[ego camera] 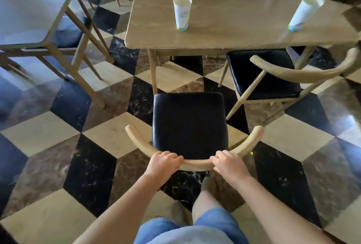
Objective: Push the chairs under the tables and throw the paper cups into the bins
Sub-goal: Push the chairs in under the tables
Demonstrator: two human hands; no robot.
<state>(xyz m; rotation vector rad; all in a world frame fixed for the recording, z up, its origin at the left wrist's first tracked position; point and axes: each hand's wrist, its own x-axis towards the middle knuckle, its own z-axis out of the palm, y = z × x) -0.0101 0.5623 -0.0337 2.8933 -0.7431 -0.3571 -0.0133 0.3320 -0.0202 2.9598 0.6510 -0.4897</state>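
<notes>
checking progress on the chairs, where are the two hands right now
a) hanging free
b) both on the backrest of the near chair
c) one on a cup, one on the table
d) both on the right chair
b: the left hand and right hand both grip the curved backrest of the near chair, which stands clear of the table.

bare floor before chair (188, 120), table leg (153, 72) ahead-left
</notes>
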